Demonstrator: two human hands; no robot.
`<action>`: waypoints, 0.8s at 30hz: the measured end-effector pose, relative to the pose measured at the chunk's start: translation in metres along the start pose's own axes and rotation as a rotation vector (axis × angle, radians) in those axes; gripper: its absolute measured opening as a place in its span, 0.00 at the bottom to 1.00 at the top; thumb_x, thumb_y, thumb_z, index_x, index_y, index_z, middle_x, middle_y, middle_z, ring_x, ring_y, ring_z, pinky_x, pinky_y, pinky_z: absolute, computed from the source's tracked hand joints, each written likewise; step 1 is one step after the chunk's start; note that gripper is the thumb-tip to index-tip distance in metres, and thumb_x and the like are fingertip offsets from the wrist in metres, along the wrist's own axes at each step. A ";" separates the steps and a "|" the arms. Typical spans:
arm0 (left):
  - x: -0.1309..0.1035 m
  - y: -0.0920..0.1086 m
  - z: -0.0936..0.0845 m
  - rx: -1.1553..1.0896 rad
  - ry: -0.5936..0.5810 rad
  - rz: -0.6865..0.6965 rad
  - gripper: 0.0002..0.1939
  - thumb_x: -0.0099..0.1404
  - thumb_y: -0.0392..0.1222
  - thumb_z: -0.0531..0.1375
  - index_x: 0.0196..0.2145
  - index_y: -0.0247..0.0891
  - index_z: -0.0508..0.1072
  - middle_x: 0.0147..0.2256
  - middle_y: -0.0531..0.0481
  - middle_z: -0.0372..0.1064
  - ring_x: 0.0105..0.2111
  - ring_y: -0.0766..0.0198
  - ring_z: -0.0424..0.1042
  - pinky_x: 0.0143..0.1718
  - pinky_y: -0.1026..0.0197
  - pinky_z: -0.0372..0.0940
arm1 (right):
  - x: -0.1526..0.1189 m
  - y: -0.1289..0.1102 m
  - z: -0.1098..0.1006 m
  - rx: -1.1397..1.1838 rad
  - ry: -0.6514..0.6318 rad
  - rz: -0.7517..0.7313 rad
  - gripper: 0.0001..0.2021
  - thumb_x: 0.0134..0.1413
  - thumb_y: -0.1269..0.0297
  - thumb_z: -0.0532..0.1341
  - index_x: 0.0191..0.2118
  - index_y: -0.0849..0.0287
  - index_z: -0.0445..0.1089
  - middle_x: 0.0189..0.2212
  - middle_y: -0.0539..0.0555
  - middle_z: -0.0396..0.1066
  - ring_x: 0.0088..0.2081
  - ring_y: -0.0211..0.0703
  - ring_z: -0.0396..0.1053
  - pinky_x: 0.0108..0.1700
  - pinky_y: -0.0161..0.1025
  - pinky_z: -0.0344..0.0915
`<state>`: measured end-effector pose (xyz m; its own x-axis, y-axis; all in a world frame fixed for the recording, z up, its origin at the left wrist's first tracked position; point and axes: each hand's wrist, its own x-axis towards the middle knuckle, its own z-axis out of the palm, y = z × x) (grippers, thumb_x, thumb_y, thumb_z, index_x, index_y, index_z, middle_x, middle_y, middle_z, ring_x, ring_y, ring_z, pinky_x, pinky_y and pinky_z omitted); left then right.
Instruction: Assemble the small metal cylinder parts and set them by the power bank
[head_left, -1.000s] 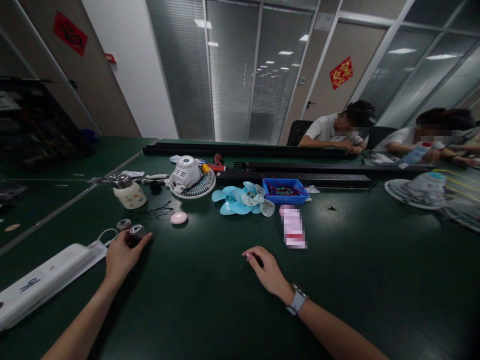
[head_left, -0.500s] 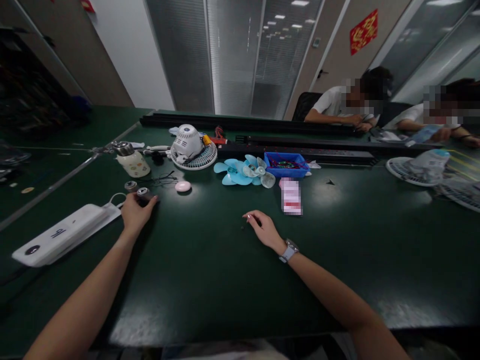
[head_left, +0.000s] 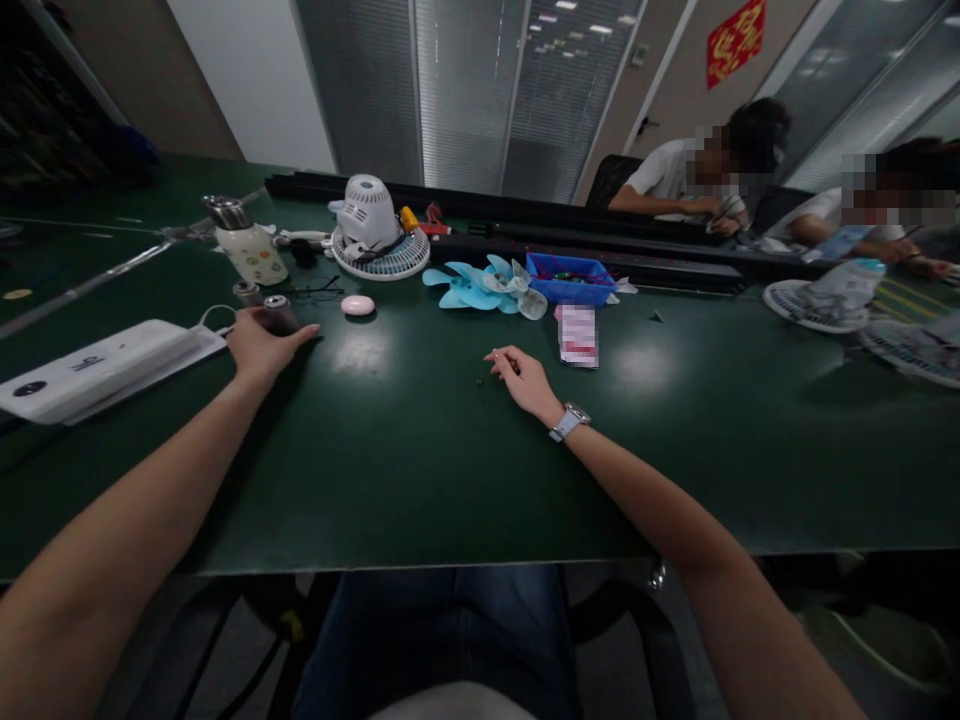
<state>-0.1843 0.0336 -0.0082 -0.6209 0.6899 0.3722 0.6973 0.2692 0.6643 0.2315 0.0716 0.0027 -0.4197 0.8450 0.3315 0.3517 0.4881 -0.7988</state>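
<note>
The left hand (head_left: 259, 346) has the front can (head_left: 280, 315) in a loose grip: its fingers and thumb curl round the sides, about half open, and the can seems to stand upright on the green table (head_left: 420, 470). With twelve o'clock straight ahead, the back can (head_left: 247, 294) is just beside it at ten, the bottle (head_left: 253, 254) is near at eleven, and the long white box (head_left: 97, 365) is at about eight from that hand. The right hand (head_left: 526, 382) rests near the middle, fingers curled in and thumb close to the first finger; I cannot tell if it pinches anything. A tiny dark bit (head_left: 479, 382) lies just beside it at nine o'clock. Things look about midway to me. The fan (head_left: 369, 215), at one o'clock from the left hand, looks partly taken apart. The blue blades (head_left: 472, 289) are off, in a pile at eleven from the right hand, so that part looks done. The wires (head_left: 562, 273) sit in the blue box (head_left: 576, 293) at one from the right hand, so they look gathered up too. Some of it is not done: I can see no blades on the fan, the tiny dark bit lies loose, and the front can does not look lifted.
</note>
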 end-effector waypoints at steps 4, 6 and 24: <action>-0.051 0.051 -0.009 -0.003 0.303 0.102 0.50 0.42 0.57 0.72 0.52 0.21 0.57 0.54 0.27 0.56 0.54 0.43 0.56 0.56 0.39 0.50 | -0.010 0.001 -0.007 0.009 0.063 0.023 0.18 0.63 0.50 0.52 0.41 0.59 0.71 0.35 0.55 0.74 0.33 0.40 0.70 0.35 0.37 0.67; -0.080 0.078 -0.011 -0.038 0.247 0.298 0.41 0.51 0.57 0.69 0.51 0.25 0.60 0.50 0.31 0.59 0.50 0.46 0.60 0.53 0.42 0.55 | -0.018 0.000 -0.014 0.022 0.083 0.028 0.19 0.62 0.50 0.52 0.41 0.59 0.71 0.35 0.55 0.74 0.33 0.40 0.71 0.35 0.37 0.67; -0.118 0.145 0.061 -0.293 -0.526 0.671 0.09 0.65 0.46 0.59 0.41 0.47 0.77 0.37 0.47 0.75 0.36 0.56 0.72 0.39 0.51 0.67 | -0.036 -0.020 -0.025 0.144 -0.024 0.189 0.17 0.64 0.52 0.52 0.43 0.60 0.70 0.32 0.53 0.70 0.29 0.37 0.67 0.32 0.36 0.64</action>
<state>0.0120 0.0326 0.0044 0.1778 0.8779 0.4446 0.6903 -0.4332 0.5795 0.2602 0.0366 0.0196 -0.3785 0.9119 0.1587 0.3038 0.2843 -0.9093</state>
